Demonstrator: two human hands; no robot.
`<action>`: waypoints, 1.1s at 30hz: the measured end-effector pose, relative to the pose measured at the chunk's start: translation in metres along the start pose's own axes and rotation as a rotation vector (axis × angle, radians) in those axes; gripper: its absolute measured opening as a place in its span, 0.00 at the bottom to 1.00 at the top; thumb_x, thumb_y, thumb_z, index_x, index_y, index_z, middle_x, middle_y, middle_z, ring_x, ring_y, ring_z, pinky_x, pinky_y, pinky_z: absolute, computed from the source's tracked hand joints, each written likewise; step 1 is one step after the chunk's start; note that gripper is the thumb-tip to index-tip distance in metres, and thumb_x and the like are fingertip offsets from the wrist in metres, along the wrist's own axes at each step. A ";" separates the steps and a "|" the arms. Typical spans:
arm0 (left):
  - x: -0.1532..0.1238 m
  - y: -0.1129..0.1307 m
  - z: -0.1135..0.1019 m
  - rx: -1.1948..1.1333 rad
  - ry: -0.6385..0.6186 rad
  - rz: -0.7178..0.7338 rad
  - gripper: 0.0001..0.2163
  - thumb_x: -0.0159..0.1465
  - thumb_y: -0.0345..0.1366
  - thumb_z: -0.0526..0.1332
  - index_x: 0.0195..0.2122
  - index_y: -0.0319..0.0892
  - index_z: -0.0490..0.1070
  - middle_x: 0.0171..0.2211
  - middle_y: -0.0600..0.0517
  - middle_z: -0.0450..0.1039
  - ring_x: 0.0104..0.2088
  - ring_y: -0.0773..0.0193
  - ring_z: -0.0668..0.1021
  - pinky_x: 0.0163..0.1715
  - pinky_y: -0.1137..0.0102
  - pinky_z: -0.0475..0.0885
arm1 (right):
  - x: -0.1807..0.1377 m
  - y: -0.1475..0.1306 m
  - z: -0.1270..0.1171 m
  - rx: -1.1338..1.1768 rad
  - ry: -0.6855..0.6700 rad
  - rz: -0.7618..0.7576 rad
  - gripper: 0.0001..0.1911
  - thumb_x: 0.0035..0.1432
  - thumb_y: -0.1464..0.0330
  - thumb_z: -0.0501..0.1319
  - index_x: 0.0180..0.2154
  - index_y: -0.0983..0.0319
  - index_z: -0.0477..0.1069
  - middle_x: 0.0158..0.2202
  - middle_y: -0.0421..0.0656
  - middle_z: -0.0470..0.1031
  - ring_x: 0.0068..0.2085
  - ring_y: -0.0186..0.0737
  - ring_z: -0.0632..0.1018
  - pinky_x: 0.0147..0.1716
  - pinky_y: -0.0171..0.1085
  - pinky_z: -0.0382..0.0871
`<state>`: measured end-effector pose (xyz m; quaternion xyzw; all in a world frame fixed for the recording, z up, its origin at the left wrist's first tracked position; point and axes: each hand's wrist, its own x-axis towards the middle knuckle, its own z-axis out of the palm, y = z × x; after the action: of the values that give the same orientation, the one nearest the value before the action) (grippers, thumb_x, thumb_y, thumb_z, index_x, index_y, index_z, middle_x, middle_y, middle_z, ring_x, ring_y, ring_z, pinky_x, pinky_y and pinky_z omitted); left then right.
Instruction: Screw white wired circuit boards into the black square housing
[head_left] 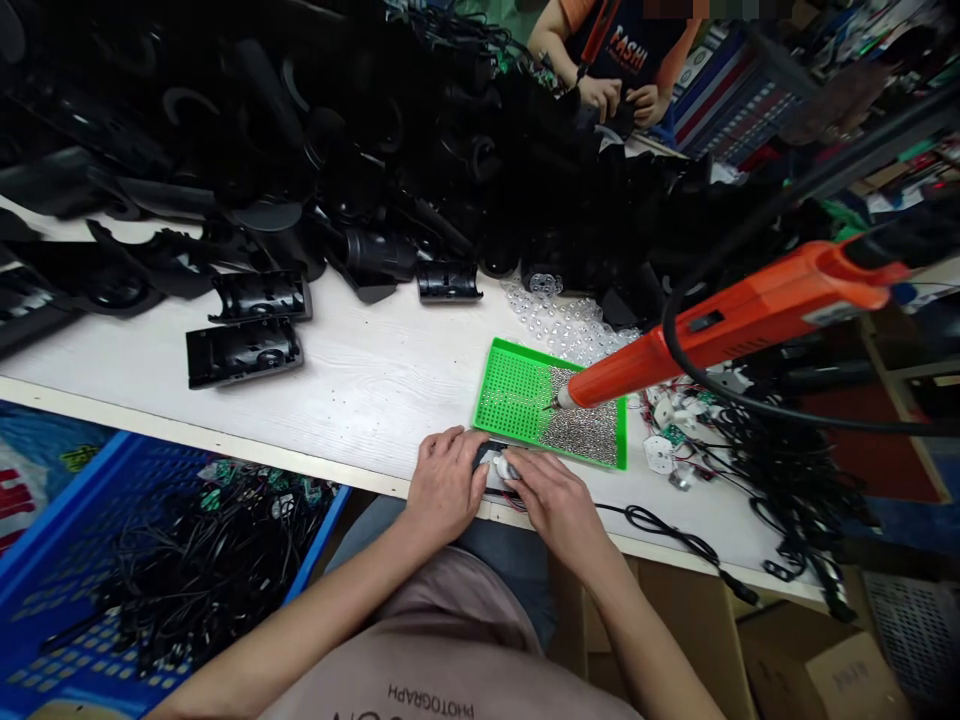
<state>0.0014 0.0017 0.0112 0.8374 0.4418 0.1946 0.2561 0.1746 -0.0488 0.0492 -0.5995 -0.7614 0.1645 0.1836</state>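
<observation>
At the table's front edge lies a black plastic housing (491, 453), mostly covered by my hands, with a small white part (497, 468) inside it. My left hand (448, 480) is closed on the housing's left end. The fingers of my right hand (556, 497) pinch at the white part from the right. A black cord (645, 518) with a plug runs off to the right of my right hand. Just beyond the hands sits a green perforated tray (484, 385) of small screws (581, 430). An orange electric screwdriver (720, 315) hangs with its tip over the tray.
Black housing halves (247, 355) lie at left, and a large dark pile of them fills the back. Clear plastic discs (562, 320) lie behind the tray. Wired parts (675, 430) and cables sit at right. A blue crate (45, 580) stands lower left. Across the table works another person (630, 60).
</observation>
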 end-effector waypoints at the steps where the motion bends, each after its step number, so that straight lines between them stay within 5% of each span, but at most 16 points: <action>1: 0.000 0.000 0.001 0.012 -0.006 0.006 0.16 0.67 0.33 0.52 0.55 0.42 0.62 0.52 0.47 0.71 0.55 0.52 0.67 0.52 0.56 0.59 | 0.001 -0.001 0.001 -0.057 -0.015 -0.013 0.19 0.64 0.72 0.52 0.56 0.60 0.68 0.52 0.48 0.76 0.51 0.45 0.75 0.52 0.48 0.70; 7: -0.001 0.000 0.004 0.040 -0.001 0.012 0.17 0.66 0.32 0.52 0.57 0.42 0.62 0.53 0.47 0.71 0.55 0.52 0.68 0.52 0.56 0.60 | 0.002 -0.009 0.012 -0.208 -0.051 0.008 0.20 0.65 0.71 0.52 0.57 0.58 0.67 0.54 0.46 0.75 0.48 0.48 0.75 0.47 0.50 0.72; 11: -0.004 -0.004 0.003 0.020 0.011 0.023 0.18 0.68 0.35 0.51 0.58 0.42 0.61 0.53 0.46 0.71 0.56 0.51 0.67 0.53 0.55 0.60 | -0.002 -0.008 -0.015 -0.064 -0.044 -0.018 0.28 0.62 0.68 0.57 0.63 0.56 0.57 0.59 0.48 0.70 0.54 0.49 0.73 0.50 0.52 0.72; 14: -0.006 -0.008 0.000 -0.045 0.053 0.048 0.19 0.69 0.38 0.50 0.60 0.42 0.59 0.54 0.44 0.70 0.56 0.52 0.67 0.54 0.56 0.60 | 0.012 0.003 -0.057 0.088 0.256 0.080 0.32 0.61 0.65 0.60 0.64 0.52 0.53 0.57 0.47 0.71 0.54 0.48 0.74 0.50 0.53 0.73; 17: -0.004 -0.008 -0.004 -0.122 0.097 0.108 0.20 0.67 0.35 0.49 0.61 0.44 0.58 0.54 0.43 0.69 0.56 0.53 0.68 0.54 0.56 0.61 | 0.057 0.017 -0.089 0.178 0.697 0.133 0.38 0.59 0.64 0.62 0.65 0.50 0.47 0.62 0.49 0.63 0.59 0.50 0.70 0.54 0.56 0.69; 20: 0.002 -0.005 -0.006 -0.181 0.053 0.203 0.22 0.62 0.33 0.53 0.59 0.46 0.61 0.53 0.45 0.69 0.55 0.53 0.68 0.54 0.56 0.62 | 0.123 0.029 -0.089 0.212 0.727 0.054 0.51 0.54 0.60 0.65 0.67 0.52 0.32 0.66 0.52 0.52 0.65 0.55 0.60 0.56 0.59 0.64; 23: 0.007 -0.002 -0.003 -0.193 -0.011 0.224 0.23 0.59 0.32 0.56 0.57 0.46 0.64 0.53 0.45 0.69 0.54 0.52 0.69 0.53 0.54 0.63 | 0.178 0.034 -0.075 0.279 0.730 0.033 0.52 0.57 0.58 0.63 0.66 0.53 0.24 0.63 0.54 0.57 0.61 0.51 0.66 0.54 0.57 0.67; 27: 0.008 -0.003 -0.001 -0.234 -0.071 0.204 0.26 0.59 0.31 0.57 0.60 0.48 0.60 0.54 0.46 0.68 0.55 0.52 0.68 0.54 0.53 0.63 | 0.195 0.029 -0.069 0.382 0.675 0.020 0.44 0.56 0.60 0.61 0.65 0.55 0.35 0.52 0.48 0.68 0.49 0.45 0.75 0.50 0.51 0.71; 33: 0.007 -0.004 -0.008 -0.329 -0.089 0.169 0.26 0.61 0.32 0.55 0.62 0.48 0.58 0.56 0.45 0.66 0.56 0.52 0.68 0.55 0.54 0.65 | 0.138 0.011 -0.082 0.554 0.608 -0.020 0.29 0.55 0.62 0.58 0.57 0.54 0.53 0.38 0.41 0.67 0.35 0.39 0.74 0.36 0.42 0.74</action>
<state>-0.0018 0.0116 0.0161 0.8263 0.3202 0.2478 0.3915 0.1933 0.0900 0.1274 -0.5412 -0.6053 0.1769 0.5563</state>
